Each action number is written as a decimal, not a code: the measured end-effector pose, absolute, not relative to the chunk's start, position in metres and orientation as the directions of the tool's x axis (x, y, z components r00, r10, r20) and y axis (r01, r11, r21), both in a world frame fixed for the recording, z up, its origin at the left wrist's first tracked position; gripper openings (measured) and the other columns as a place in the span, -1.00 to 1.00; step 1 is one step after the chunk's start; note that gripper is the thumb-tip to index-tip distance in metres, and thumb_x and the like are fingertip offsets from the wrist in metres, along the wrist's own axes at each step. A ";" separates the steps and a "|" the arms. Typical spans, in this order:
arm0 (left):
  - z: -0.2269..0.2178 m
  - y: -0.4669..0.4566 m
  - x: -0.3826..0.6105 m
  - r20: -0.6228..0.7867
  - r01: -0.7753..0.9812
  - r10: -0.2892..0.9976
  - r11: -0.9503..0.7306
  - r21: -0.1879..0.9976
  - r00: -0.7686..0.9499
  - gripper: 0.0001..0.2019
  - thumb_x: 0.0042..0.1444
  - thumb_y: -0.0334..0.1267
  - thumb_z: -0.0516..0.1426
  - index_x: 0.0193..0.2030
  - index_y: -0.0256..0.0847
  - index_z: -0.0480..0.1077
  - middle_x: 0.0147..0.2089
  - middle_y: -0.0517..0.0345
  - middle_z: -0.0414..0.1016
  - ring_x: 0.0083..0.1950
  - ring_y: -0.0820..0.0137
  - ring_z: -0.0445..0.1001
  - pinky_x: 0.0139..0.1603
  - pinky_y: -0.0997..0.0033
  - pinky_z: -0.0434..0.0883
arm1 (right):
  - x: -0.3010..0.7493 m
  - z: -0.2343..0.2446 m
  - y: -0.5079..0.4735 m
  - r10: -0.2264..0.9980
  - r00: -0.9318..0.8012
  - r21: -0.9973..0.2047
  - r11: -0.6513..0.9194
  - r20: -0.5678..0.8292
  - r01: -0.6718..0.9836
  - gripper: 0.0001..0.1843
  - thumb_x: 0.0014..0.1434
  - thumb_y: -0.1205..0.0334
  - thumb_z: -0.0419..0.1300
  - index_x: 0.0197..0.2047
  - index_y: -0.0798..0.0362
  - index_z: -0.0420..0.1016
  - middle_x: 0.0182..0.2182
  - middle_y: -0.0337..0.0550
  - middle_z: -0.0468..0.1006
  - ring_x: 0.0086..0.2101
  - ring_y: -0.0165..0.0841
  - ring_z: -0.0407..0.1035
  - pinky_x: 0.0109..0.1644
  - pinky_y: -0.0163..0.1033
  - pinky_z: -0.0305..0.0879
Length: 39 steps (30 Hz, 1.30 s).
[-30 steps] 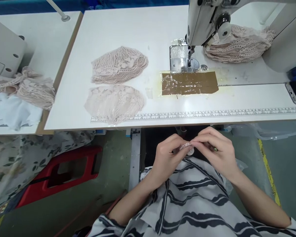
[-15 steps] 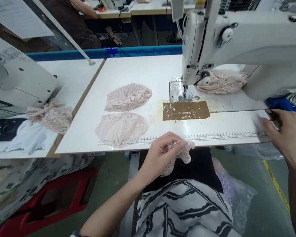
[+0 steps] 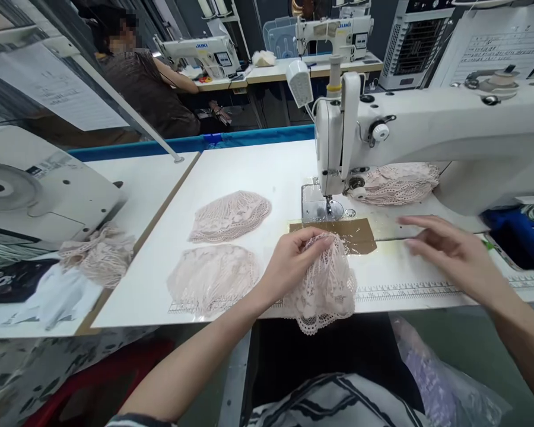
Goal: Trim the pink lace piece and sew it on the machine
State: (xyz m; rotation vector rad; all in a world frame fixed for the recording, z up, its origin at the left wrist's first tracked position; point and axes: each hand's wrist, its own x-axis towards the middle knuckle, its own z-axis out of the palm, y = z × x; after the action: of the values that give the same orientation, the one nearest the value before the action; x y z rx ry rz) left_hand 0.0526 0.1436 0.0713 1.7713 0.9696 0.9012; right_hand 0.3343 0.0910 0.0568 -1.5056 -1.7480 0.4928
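My left hand [image 3: 296, 261] pinches a pale pink lace piece [image 3: 327, 284] by its top. The lace hangs over the table's front edge, its scalloped border lowest. My right hand [image 3: 454, 249] is open above the table to the right of the lace, thumb and fingers apart, holding nothing. Behind both hands stands a white sewing machine [image 3: 333, 142], its needle over the metal plate [image 3: 314, 204]. Two more lace pieces lie flat on the left: a scalloped one [image 3: 231, 216] and a paler one [image 3: 213, 276] in front of it.
More lace [image 3: 400, 184] sits bunched under the machine's arm. A brown taped patch [image 3: 360, 234] and a printed ruler strip [image 3: 400, 292] are on the tabletop. Left stands another machine [image 3: 48, 190] beside a lace bundle [image 3: 98, 255]. A person [image 3: 146, 89] sits beyond the blue-edged barrier.
My right hand has come left from the table's right side, and the small dark object is gone from it. My left hand has raised the lace, which now hangs more spread out. The view has tilted up.
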 end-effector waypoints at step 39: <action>0.095 0.124 0.042 0.168 0.250 0.753 -0.407 0.879 0.636 -0.90 0.17 -0.41 0.16 -0.27 -0.16 0.51 -0.45 0.24 0.54 -0.51 0.52 0.44 -0.56 0.59 0.32 | 0.252 0.106 0.099 0.837 -0.438 -0.705 0.526 0.329 0.476 -0.91 0.24 0.24 0.18 -0.30 -0.03 0.50 -0.47 -0.26 0.51 -0.51 -0.46 0.36 -0.53 -0.36 0.27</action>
State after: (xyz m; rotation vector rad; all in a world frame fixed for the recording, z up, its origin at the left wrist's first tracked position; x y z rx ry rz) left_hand 0.0418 0.1243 0.0948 1.9578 0.7885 0.7062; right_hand 0.2521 0.0986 0.1063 -1.0617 -2.0962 0.6926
